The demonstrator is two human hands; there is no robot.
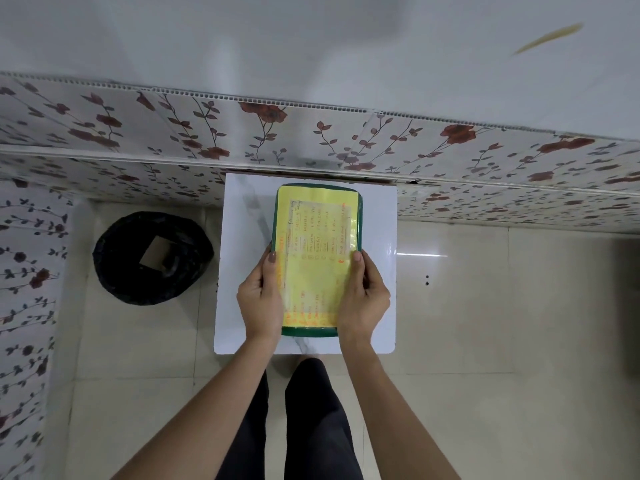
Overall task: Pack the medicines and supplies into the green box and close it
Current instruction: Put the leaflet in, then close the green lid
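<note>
The green box lies on a small white table, lid down. A yellow sheet with orange handwriting covers the lid. My left hand grips the box's left side, thumb on top of the sheet. My right hand grips the right side the same way. No medicines or supplies are visible; whatever is inside the box is hidden.
A black bin lined with a black bag stands on the tiled floor left of the table. A wall with a red flower pattern runs right behind the table. My legs stand at the table's near edge.
</note>
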